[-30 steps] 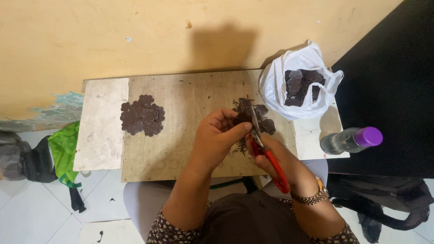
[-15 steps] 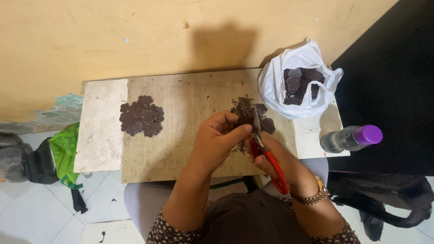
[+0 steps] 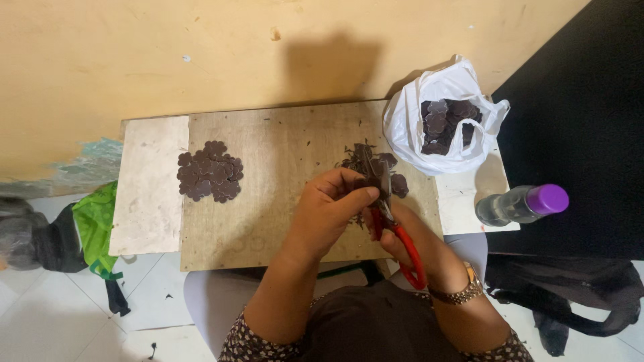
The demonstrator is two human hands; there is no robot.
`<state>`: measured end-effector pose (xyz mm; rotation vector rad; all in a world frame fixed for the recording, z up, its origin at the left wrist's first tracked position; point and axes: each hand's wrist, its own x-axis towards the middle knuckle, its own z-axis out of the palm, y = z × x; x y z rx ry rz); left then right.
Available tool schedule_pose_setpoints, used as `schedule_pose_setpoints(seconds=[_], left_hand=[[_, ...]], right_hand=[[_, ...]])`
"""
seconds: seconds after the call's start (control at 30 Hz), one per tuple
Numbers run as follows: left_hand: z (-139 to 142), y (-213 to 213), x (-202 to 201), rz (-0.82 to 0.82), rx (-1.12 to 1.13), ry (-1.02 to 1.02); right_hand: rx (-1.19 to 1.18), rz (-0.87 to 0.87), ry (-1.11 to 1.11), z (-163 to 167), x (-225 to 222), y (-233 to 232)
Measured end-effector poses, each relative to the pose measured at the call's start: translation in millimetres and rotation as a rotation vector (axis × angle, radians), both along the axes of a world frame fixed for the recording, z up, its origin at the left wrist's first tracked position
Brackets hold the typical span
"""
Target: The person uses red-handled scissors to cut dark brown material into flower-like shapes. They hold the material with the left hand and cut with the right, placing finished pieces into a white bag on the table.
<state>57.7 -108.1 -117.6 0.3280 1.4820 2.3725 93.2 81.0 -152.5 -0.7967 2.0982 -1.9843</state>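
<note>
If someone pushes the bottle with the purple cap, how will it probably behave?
The bottle lies on its side at the board's right edge, so it would probably roll and could fall off. It looks like clear plastic, likely light and not fragile.

Flower cutouts (image 3: 210, 171) on wooden board (image 3: 282, 221)

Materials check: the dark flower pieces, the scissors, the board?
Flower pieces: thin, flat, matte dark brown-purple sheet, likely foam or felt; can't tell which. Scissors: glossy red handles, probably plastic; blades grey, likely metal. Board: bare plywood by its grain, unfinished, with a paler panel at its left.
</note>
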Motion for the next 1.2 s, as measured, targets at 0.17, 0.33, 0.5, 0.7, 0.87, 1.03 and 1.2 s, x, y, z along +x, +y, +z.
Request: schedule_pose_setpoints(seconds=[0.17, 0.33, 0.5, 0.7, 0.87, 1.03, 1.2], left_hand=[[-0.4, 1.1, 0.9, -0.036, 0.071, -0.064], [-5.7, 2.3, 4.1, -0.012, 0.095, -0.071], [-16.0, 4.6, 3.3, 0.058, 0.071, -0.010], [-23.2, 6.5, 4.2, 0.149, 0.013, 0.017], [-26.8, 3.3, -0.8, 0.193, 0.019, 0.023], [-27.2, -4.4, -4.2, 0.209, 0.039, -0.034], [-23.0, -12.0, -1.8, 0.151, -0.015, 0.004]], right_hand=[[-0.006, 0.016, -0.011, 0.5, 0.9, -2.5], [-0.050, 0.026, -0.007, -4.2, 1.6, -4.1], [0.027, -0.091, 0.010, -7.3, 7.0, -5.8], [-0.004, -0.145, -0.076, -16.9, 9.0, -14.2], [0.040, -0.223, -0.137, -26.1, 4.2, -16.9], [-0.080, -0.161, -0.132, -20.3, 5.8, -18.1], [-0.040, -0.077, -0.130, -5.7, 11.4, -18.5]])
